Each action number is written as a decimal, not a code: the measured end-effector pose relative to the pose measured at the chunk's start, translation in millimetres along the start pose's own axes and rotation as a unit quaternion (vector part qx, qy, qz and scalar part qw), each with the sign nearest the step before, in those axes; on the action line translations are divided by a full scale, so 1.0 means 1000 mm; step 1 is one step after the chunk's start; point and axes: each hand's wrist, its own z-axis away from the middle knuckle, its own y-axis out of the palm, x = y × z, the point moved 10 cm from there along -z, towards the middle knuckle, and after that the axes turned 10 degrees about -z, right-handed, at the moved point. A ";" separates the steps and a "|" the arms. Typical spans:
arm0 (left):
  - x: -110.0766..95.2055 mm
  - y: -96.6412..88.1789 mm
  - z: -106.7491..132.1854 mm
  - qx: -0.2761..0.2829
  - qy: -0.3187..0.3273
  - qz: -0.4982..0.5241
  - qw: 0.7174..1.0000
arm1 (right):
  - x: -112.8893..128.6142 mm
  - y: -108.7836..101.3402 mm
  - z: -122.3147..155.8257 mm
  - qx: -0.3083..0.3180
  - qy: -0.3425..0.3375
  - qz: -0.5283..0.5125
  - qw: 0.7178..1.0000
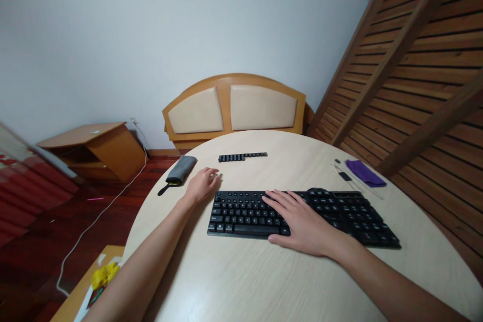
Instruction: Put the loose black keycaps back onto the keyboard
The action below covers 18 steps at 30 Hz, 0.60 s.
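A black keyboard (350, 211) lies across the round pale table (241, 282). My right hand (300, 224) rests flat on the middle of the keyboard, fingers stretched out over the keys. My left hand (202, 186) sits on the table just beyond the keyboard's left far corner, fingers loosely curled; whether it holds anything I cannot make out. A row of detached black keycaps (242, 157) lies farther back on the table.
A grey pouch (181, 170) lies left of my left hand. A purple cloth (364, 172) and small tools (345, 175) sit at the right. Behind the table stand a wooden headboard (234, 108), a slatted bed frame (422, 60) and a low cabinet (94, 148).
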 end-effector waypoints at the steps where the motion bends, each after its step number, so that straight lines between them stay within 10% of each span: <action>1: 0.000 0.002 -0.006 0.005 -0.004 -0.018 1.000 | 0.000 0.000 0.000 0.000 0.000 -0.002 1.000; 18: 0.011 0.023 -0.059 0.022 -0.111 -0.102 0.988 | 0.002 -0.001 0.000 0.022 0.018 -0.015 0.999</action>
